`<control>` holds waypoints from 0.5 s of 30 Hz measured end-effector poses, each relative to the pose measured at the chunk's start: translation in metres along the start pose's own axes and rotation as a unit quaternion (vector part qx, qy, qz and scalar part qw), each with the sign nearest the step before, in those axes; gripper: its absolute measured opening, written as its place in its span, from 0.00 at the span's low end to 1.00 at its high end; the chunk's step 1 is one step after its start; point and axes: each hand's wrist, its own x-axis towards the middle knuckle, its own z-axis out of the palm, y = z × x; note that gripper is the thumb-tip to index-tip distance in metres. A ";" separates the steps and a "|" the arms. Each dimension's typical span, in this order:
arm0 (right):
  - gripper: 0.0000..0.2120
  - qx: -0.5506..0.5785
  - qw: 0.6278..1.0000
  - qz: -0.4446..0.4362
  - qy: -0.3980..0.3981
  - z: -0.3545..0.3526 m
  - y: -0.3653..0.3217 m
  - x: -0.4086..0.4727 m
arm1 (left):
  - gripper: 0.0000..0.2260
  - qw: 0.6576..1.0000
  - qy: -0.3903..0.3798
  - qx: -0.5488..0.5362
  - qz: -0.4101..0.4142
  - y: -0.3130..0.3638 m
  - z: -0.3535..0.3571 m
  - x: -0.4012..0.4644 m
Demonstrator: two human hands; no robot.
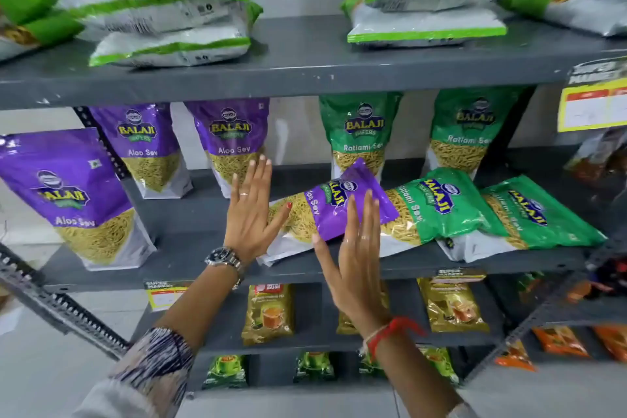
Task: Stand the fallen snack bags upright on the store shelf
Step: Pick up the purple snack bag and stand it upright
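A dark grey metal store shelf [190, 220] against a pale wall carries 3 fallen plastic snack bags: a purple Aloo Sev bag [336, 210] lying across 2 green Ratlami Sev bags [441, 210]. The left hand [249, 214] and right hand [356, 248] are spread flat, fingers open, gripping nothing, flanking the purple bag's lower end. Upright bags [71, 193] stand behind.

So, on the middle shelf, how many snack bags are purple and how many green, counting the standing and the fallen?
Purple bags: 4, one fallen
Green bags: 4, two fallen
Total: 8
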 end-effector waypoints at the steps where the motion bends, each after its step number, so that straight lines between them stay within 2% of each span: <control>1: 0.37 0.058 0.997 0.058 0.000 0.013 -0.003 -0.010 | 0.36 0.997 -0.040 -0.044 -0.050 -0.009 0.008 0.004; 4: 0.39 0.193 0.950 0.247 0.009 0.055 -0.011 -0.038 | 0.36 0.978 -0.119 -0.084 -0.151 -0.036 0.030 0.026; 6: 0.37 0.302 0.879 0.370 0.012 0.076 -0.013 -0.041 | 0.36 0.956 -0.211 -0.089 -0.184 -0.048 0.038 0.046; 7: 0.32 0.363 0.832 0.421 0.000 0.085 -0.012 -0.035 | 0.39 0.934 -0.246 -0.140 -0.218 -0.053 0.041 0.058; 9: 0.18 0.452 0.757 0.472 -0.012 0.096 -0.010 -0.021 | 0.44 0.888 -0.270 -0.242 -0.284 -0.062 0.050 0.076; 10: 0.13 0.475 0.738 0.479 -0.015 0.099 -0.010 -0.015 | 0.45 0.876 -0.290 -0.254 -0.290 -0.065 0.055 0.082; 12: 0.14 0.515 0.705 0.488 0.001 0.100 -0.008 -0.001 | 0.43 0.858 -0.348 -0.244 -0.288 -0.066 0.064 0.084; 15: 0.20 0.555 0.651 0.517 0.038 0.098 -0.003 0.010 | 0.31 0.820 -0.415 -0.289 -0.269 -0.072 0.066 0.075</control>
